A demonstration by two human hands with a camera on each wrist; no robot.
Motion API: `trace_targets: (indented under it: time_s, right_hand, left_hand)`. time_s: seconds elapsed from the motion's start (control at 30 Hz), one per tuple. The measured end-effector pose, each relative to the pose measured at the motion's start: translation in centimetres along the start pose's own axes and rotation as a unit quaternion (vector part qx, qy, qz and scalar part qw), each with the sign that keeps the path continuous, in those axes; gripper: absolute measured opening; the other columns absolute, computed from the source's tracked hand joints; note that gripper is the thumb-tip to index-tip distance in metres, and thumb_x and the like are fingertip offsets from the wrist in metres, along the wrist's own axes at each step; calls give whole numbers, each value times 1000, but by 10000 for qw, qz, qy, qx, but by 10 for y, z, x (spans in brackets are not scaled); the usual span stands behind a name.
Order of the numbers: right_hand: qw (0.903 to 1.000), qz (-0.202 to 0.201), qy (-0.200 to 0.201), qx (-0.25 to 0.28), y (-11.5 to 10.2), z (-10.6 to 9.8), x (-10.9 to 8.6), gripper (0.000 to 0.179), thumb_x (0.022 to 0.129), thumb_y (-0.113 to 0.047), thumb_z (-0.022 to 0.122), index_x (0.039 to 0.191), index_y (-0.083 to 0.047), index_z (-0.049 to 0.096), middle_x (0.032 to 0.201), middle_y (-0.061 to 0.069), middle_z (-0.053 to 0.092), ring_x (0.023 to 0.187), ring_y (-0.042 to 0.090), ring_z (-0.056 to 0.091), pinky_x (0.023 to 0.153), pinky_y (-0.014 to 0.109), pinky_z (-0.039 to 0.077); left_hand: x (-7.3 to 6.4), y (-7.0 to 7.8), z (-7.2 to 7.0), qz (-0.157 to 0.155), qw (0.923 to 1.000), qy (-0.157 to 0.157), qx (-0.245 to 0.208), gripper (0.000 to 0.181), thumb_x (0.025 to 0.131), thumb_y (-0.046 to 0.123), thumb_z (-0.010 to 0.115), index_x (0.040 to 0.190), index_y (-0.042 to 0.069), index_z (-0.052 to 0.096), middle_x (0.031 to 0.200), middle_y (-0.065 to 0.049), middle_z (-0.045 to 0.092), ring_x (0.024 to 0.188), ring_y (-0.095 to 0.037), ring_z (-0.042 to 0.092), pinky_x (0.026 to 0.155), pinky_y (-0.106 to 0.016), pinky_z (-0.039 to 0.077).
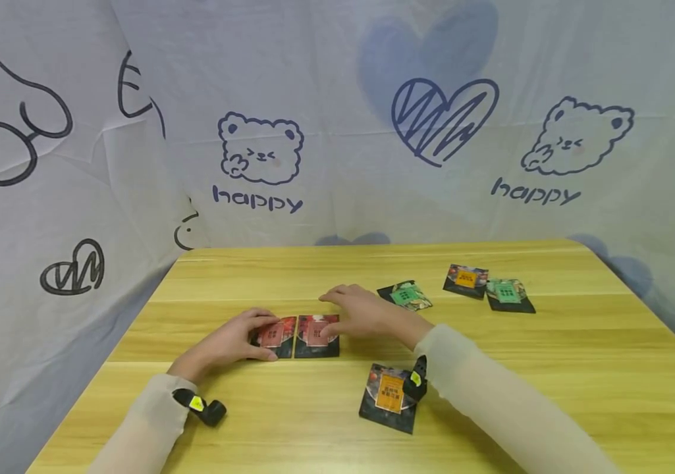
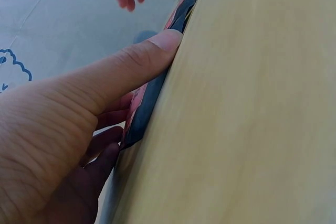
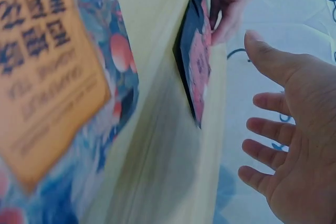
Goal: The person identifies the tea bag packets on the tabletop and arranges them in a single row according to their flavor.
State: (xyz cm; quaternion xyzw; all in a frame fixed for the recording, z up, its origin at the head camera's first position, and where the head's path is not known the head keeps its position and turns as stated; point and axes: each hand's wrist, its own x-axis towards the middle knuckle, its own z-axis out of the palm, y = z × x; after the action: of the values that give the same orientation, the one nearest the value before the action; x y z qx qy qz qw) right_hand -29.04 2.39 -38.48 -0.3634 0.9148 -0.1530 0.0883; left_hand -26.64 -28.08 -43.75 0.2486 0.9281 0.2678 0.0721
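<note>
Two red-and-black tea packets lie side by side left of the table's middle. My left hand (image 1: 234,339) holds the left red tea packet (image 1: 282,337) at its edges, between thumb and fingers; the left wrist view shows the thumb (image 2: 142,56) along its near edge. Just right of it lies the other red tea packet (image 1: 309,349). Over that one's right side hovers my right hand (image 1: 369,313), fingers spread and holding nothing. In the right wrist view the right hand (image 3: 299,119) stands apart from the packets.
An orange-labelled tea packet (image 1: 384,401) lies below the right wrist. Farther back are a green-labelled packet (image 1: 409,297), another orange one (image 1: 465,282) and a second green one (image 1: 509,296). A patterned cloth (image 1: 337,131) hangs behind the wooden table (image 1: 290,421).
</note>
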Motion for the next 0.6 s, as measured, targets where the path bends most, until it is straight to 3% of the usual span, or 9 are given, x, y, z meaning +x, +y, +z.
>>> trace_targets:
  time_s: [0.37, 0.6]
  right_hand:
    - [9992, -339, 97, 189, 16, -12, -26, 76, 89, -51, 67, 152, -17, 38, 154, 11, 34, 142, 33, 28, 113, 51, 27]
    - [9990, -127, 265, 350, 32, -9, -36, 76, 91, -48, 67, 152, -15, 37, 155, 14, 33, 142, 34, 27, 112, 54, 27]
  left_hand:
    - [0, 2, -2, -54, 10000, -15, -10, 82, 79, 52, 77, 144, 10, 50, 147, -15, 40, 133, -39, 39, 104, -56, 37]
    - [-1, 3, -1, -27, 10000, 0, -17, 80, 79, 50, 78, 143, 9, 51, 147, -16, 40, 134, -39, 38, 105, -57, 35]
